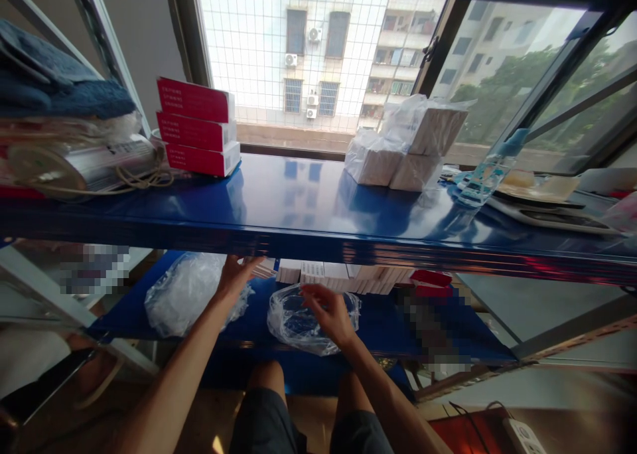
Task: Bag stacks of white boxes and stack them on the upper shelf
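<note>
On the lower blue shelf, my left hand (235, 275) reaches in under the upper shelf's edge. Its fingers close on a small stack of thin white boxes (265, 268), partly hidden by the edge. My right hand (329, 311) hovers over a clear plastic bag (293, 331), fingers loosely bent and apart with nothing visible in them. A larger crumpled plastic bag (182, 295) lies beside my left forearm. Behind the hands stands a row of white boxes (333, 275), its top cut off by the upper shelf.
The upper blue shelf (288, 208) overhangs the work area. It carries red boxes (196, 132), plastic-wrapped boxes (418, 145) and a clear bottle (485, 175). A red box (430, 283) sits on the lower shelf's right. A power strip (523, 435) is at bottom right.
</note>
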The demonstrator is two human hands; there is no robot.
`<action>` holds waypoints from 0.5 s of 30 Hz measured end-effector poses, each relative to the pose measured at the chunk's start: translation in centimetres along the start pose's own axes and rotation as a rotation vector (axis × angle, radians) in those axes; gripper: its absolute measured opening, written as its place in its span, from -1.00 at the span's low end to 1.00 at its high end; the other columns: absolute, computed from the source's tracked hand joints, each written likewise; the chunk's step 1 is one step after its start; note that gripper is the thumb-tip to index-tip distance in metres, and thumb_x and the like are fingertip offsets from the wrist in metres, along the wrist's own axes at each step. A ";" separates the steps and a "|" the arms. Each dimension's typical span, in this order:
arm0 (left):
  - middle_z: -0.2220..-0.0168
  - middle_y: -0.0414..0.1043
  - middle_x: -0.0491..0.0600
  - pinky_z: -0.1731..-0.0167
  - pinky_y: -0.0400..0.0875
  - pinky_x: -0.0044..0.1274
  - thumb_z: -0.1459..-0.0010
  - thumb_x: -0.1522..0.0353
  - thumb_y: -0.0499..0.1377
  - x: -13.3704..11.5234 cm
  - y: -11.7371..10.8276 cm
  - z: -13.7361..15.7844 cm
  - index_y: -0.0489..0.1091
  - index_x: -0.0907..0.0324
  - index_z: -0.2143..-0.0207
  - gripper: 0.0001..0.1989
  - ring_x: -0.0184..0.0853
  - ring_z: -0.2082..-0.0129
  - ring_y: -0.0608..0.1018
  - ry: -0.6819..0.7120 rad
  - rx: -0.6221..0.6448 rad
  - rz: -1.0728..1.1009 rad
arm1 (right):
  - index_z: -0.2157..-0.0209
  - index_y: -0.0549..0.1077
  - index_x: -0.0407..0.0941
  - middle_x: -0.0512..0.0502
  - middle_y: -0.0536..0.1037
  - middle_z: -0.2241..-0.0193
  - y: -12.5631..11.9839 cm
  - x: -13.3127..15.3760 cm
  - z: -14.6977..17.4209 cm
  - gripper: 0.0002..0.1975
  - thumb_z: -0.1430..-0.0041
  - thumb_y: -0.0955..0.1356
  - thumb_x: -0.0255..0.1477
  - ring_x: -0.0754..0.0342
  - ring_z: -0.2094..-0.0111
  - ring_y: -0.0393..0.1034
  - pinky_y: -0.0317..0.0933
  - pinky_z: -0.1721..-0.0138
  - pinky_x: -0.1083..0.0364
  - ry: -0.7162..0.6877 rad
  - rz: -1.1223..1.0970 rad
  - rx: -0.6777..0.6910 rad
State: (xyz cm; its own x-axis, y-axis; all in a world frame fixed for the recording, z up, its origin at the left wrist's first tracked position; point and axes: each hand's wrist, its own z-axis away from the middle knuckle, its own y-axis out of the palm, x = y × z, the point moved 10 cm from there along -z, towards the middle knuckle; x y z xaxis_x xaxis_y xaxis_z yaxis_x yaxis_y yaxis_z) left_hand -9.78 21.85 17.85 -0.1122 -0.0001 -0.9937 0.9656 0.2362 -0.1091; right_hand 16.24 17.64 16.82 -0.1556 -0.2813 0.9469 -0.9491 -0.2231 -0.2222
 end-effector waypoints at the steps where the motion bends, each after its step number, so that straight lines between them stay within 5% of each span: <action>1: -0.03 0.52 0.07 0.16 0.56 -0.36 -0.08 0.07 0.36 -0.4 0.1 0.8 0.27 0.02 -0.16 -0.36 -0.06 -0.02 0.61 -0.011 0.013 0.047 | -0.04 0.55 -0.08 -0.24 0.65 0.05 -0.5 -0.5 -0.5 -0.58 -0.30 0.39 -0.12 -0.12 0.15 0.61 0.50 0.11 -0.09 0.042 -0.068 -0.035; 5: 0.12 0.58 0.01 0.34 0.58 -0.44 -0.06 0.11 0.37 -1.5 2.7 4.1 0.21 -0.02 -0.22 -0.29 -0.11 0.16 0.67 -0.069 0.247 0.137 | -0.31 0.28 0.05 -0.23 0.40 -0.27 -0.9 -2.5 -1.4 -0.34 -0.26 0.37 -0.01 -0.14 -0.03 0.54 0.51 0.07 -0.13 0.230 -0.427 -0.026; 9: 0.20 0.61 -0.03 0.44 0.54 -0.48 -0.08 0.12 0.34 -0.3 6.0 8.2 0.21 -0.02 -0.20 -0.33 -0.14 0.27 0.68 -0.200 0.506 0.199 | -0.09 0.48 -0.07 -0.16 0.62 0.14 -1.3 -2.7 0.6 -0.43 -0.28 0.34 0.05 -0.07 0.20 0.58 0.51 0.23 0.00 0.330 -0.534 0.077; 12: 0.22 0.59 -0.06 0.46 0.54 -0.50 -0.09 0.05 0.34 1.3 7.0 10.6 0.24 -0.02 -0.17 -0.35 -0.18 0.29 0.67 -0.300 0.485 0.269 | 0.05 0.54 -0.11 -0.13 0.63 0.30 -2.3 -2.6 3.8 -0.45 -0.29 0.32 0.08 -0.04 0.32 0.56 0.50 0.34 0.03 0.423 -0.465 0.122; 15: 0.27 0.56 -0.09 0.56 0.48 -0.55 -0.06 -0.02 0.36 2.1 7.5 12.2 0.27 -0.01 -0.12 -0.34 -0.24 0.37 0.64 -0.365 0.411 0.290 | -0.10 0.48 -0.03 -0.15 0.64 0.20 -2.9 -1.8 6.7 -0.47 -0.31 0.34 0.04 -0.07 0.29 0.59 0.54 0.40 -0.01 0.479 -0.431 0.182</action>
State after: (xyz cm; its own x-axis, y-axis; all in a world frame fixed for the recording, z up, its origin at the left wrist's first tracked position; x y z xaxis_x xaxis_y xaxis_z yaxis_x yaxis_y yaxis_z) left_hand 0.09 11.78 14.58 0.1856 -0.3410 -0.9216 0.9644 -0.1168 0.2374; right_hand 21.10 12.58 14.22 0.0825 0.3046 0.9489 -0.8989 -0.3884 0.2029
